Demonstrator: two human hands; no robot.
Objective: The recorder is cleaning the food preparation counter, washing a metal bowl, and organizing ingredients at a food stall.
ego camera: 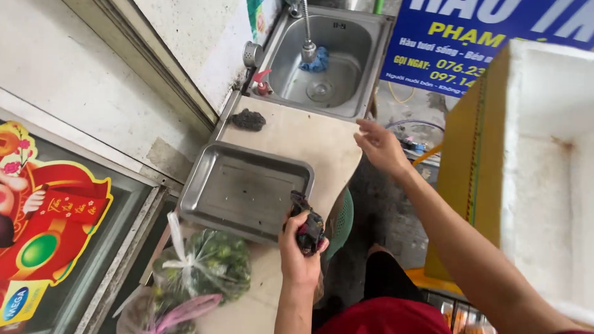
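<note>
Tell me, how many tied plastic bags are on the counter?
2. A clear plastic bag of green fruit lies beside the metal tray; a pink-tied clear plastic bag sits at the frame's bottom edge, so more may be hidden.

Metal tray (243, 191): brushed steel, dull sheen, faintly scratched and speckled. Beneath it, worktop (298, 137): pale stone-like slab, smooth, matt. Beyond tray, sink (323, 62): stainless steel, satin gloss, with blue cloth (317, 59) bunched inside. Near tray's far corner, dark scrubbing pad (248, 120): coarse, fibrous. At tray's near side, clear plastic bags (205, 266): thin, glossy, crinkled. At tray's near right corner, dark object (308, 228) in left hand's fingers (294, 219): hard, black, slightly shiny. Right of tray, white foam box (554, 163): matt, grainy, stained.
</note>
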